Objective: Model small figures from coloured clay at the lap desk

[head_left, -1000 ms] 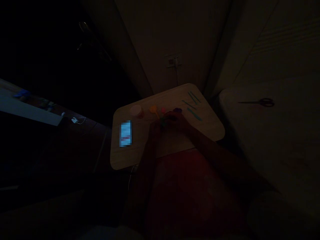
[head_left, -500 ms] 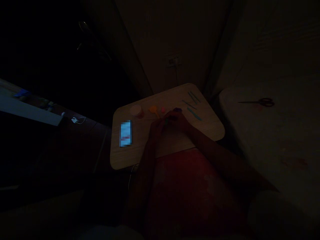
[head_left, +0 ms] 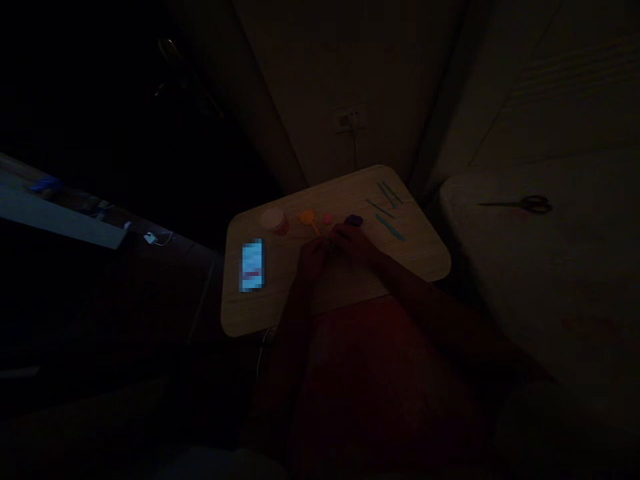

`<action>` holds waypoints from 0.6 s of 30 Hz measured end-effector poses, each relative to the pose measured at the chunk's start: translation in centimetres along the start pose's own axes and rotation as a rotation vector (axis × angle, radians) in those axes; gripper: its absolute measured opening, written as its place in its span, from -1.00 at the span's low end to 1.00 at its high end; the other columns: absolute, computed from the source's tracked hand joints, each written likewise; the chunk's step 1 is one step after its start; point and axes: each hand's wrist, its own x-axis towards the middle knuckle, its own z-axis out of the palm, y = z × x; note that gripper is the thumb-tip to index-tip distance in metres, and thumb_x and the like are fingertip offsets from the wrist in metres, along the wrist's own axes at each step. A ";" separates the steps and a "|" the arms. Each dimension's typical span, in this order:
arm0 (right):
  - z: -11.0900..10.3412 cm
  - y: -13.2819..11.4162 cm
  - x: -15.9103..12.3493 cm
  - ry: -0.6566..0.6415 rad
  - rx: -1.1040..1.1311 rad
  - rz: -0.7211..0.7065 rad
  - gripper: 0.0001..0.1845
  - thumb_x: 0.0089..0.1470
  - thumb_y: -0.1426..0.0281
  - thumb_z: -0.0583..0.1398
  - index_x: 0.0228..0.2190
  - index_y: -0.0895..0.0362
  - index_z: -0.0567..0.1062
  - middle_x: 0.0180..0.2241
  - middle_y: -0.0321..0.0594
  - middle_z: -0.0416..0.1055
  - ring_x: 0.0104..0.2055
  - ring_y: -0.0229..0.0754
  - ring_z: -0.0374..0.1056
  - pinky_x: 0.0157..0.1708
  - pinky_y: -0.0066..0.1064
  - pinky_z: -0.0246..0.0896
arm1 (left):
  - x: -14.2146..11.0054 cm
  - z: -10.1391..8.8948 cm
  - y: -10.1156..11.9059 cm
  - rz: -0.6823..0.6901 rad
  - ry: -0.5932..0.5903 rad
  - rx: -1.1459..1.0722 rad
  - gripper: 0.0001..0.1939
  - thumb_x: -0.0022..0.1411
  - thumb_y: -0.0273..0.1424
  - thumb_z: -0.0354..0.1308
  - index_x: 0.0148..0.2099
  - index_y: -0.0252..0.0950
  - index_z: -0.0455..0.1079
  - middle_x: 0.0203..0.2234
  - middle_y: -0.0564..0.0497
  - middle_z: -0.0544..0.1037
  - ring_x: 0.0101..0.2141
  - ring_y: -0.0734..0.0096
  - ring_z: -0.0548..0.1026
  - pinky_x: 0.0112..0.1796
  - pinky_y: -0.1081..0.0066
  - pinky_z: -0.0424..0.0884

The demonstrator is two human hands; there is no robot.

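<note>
In dim light, my left hand [head_left: 313,258] and my right hand [head_left: 354,242] meet over the middle of a small wooden table [head_left: 280,300]. Their fingers are curled together around a small green piece [head_left: 331,246], mostly covered and too dark to name more exactly. Just beyond the fingertips lie an orange scoop-shaped tool [head_left: 307,217] and a small pink ball [head_left: 327,218]. A dark purple object [head_left: 355,220] sits right behind my right hand, partly hidden by it.
A lidded tub [head_left: 275,221] and a lit phone [head_left: 251,266] are on the table's left side. Several thin sticks [head_left: 389,194] and a teal flat tool [head_left: 390,227] lie at the right. Scissors [head_left: 530,204] rest on a pale surface farther right. A wall socket [head_left: 349,120] holds a plug.
My right hand's fingers have drawn down a little, showing more of the purple object. The green piece is more covered between both hands. Other things stay where they were.
</note>
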 end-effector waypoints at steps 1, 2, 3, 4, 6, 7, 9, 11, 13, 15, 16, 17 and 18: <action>0.0 0.0 0.0 -0.010 -0.018 -0.013 -0.51 0.29 -0.04 0.15 -0.46 0.09 0.38 -0.47 -0.28 0.36 -0.37 -0.19 0.24 -0.29 -0.32 0.15 | 0.0 0.0 0.1 -0.007 -0.009 -0.002 -0.57 0.18 -0.01 0.33 -0.45 -0.29 0.47 -0.54 0.05 0.44 -0.45 0.42 0.33 -0.39 0.41 0.28; 0.1 0.0 0.0 -0.021 -0.033 -0.025 -0.51 0.29 -0.05 0.15 -0.46 0.08 0.38 -0.47 -0.28 0.36 -0.37 -0.19 0.23 -0.29 -0.33 0.14 | -0.1 0.1 0.2 -0.014 -0.015 -0.004 -0.55 0.17 0.00 0.34 -0.46 -0.29 0.46 -0.55 0.06 0.42 -0.46 0.44 0.31 -0.41 0.41 0.26; 0.1 0.1 0.0 -0.032 -0.045 -0.034 -0.51 0.29 -0.05 0.16 -0.45 0.08 0.38 -0.46 -0.28 0.37 -0.37 -0.18 0.23 -0.29 -0.33 0.14 | -0.1 0.1 0.4 -0.018 -0.019 -0.006 -0.54 0.16 0.02 0.35 -0.46 -0.29 0.45 -0.56 0.07 0.41 -0.47 0.45 0.29 -0.42 0.41 0.24; 0.2 0.1 -0.1 -0.041 -0.057 -0.036 -0.51 0.28 -0.05 0.17 -0.44 0.09 0.39 -0.46 -0.28 0.38 -0.36 -0.18 0.24 -0.29 -0.34 0.13 | -0.2 0.2 0.5 -0.021 -0.020 -0.008 -0.52 0.15 0.04 0.35 -0.46 -0.29 0.45 -0.57 0.07 0.40 -0.48 0.45 0.28 -0.43 0.42 0.22; 0.2 0.1 -0.1 -0.056 -0.079 -0.025 -0.50 0.27 -0.06 0.18 -0.44 0.09 0.40 -0.46 -0.27 0.39 -0.36 -0.18 0.26 -0.29 -0.34 0.12 | -0.4 0.2 0.8 -0.028 -0.008 -0.020 -0.49 0.14 0.07 0.35 -0.48 -0.28 0.44 -0.60 0.08 0.37 -0.51 0.47 0.25 -0.46 0.42 0.19; 0.3 0.1 -0.1 -0.066 -0.084 -0.016 -0.49 0.28 -0.07 0.18 -0.45 0.10 0.40 -0.47 -0.28 0.38 -0.38 -0.19 0.25 -0.30 -0.35 0.11 | -0.5 0.3 0.9 -0.036 -0.001 -0.029 -0.48 0.14 0.08 0.34 -0.51 -0.28 0.41 -0.62 0.08 0.34 -0.53 0.47 0.23 -0.48 0.41 0.17; 0.3 0.0 -0.1 -0.088 -0.080 -0.006 -0.44 0.29 -0.10 0.15 -0.49 0.10 0.38 -0.51 -0.30 0.35 -0.41 -0.21 0.23 -0.34 -0.36 0.08 | -0.6 0.3 0.9 -0.051 0.012 -0.053 -0.45 0.13 0.10 0.34 -0.54 -0.27 0.37 -0.65 0.09 0.30 -0.55 0.48 0.21 -0.50 0.41 0.15; 0.2 -0.2 -0.2 -0.109 -0.065 -0.008 -0.39 0.28 -0.15 0.14 -0.52 0.10 0.37 -0.55 -0.33 0.31 -0.44 -0.24 0.19 -0.38 -0.37 0.06 | -0.5 0.2 0.7 -0.050 0.031 -0.088 -0.46 0.11 0.10 0.34 -0.53 -0.26 0.38 -0.64 0.08 0.33 -0.55 0.48 0.24 -0.50 0.42 0.19; 0.2 -0.4 -0.2 -0.120 -0.041 -0.020 -0.36 0.27 -0.18 0.14 -0.53 0.10 0.37 -0.57 -0.34 0.29 -0.46 -0.25 0.17 -0.39 -0.38 0.05 | -0.4 0.1 0.6 -0.042 0.063 -0.106 -0.48 0.11 0.09 0.35 -0.52 -0.27 0.40 -0.60 0.06 0.38 -0.52 0.46 0.29 -0.47 0.42 0.25; 0.1 -0.6 -0.2 -0.140 0.000 -0.026 -0.34 0.26 -0.21 0.14 -0.52 0.11 0.40 -0.57 -0.34 0.28 -0.46 -0.26 0.17 -0.40 -0.39 0.07 | -0.3 0.1 0.5 -0.053 0.091 -0.109 -0.49 0.12 0.05 0.34 -0.54 -0.27 0.38 -0.60 0.05 0.39 -0.51 0.45 0.31 -0.46 0.42 0.27; 0.1 -0.6 -0.2 -0.148 0.025 -0.022 -0.34 0.25 -0.21 0.14 -0.51 0.11 0.41 -0.56 -0.34 0.29 -0.46 -0.26 0.17 -0.41 -0.39 0.08 | -0.2 0.1 0.5 -0.066 0.100 -0.108 -0.50 0.13 0.03 0.34 -0.55 -0.27 0.37 -0.60 0.05 0.39 -0.51 0.45 0.31 -0.46 0.42 0.27; 0.0 -0.7 -0.2 -0.156 0.049 -0.015 -0.34 0.25 -0.22 0.14 -0.50 0.11 0.42 -0.56 -0.34 0.29 -0.46 -0.26 0.17 -0.41 -0.40 0.08 | -0.1 0.1 0.6 -0.079 0.107 -0.108 -0.51 0.13 0.00 0.34 -0.55 -0.28 0.38 -0.60 0.05 0.40 -0.51 0.45 0.32 -0.46 0.42 0.27; 0.0 -0.7 -0.3 -0.163 0.070 -0.004 -0.34 0.25 -0.22 0.13 -0.49 0.11 0.43 -0.55 -0.34 0.29 -0.46 -0.26 0.17 -0.42 -0.40 0.08 | -0.1 0.1 0.6 -0.088 0.114 -0.110 -0.54 0.13 -0.03 0.35 -0.55 -0.28 0.40 -0.59 0.04 0.42 -0.50 0.45 0.33 -0.45 0.42 0.29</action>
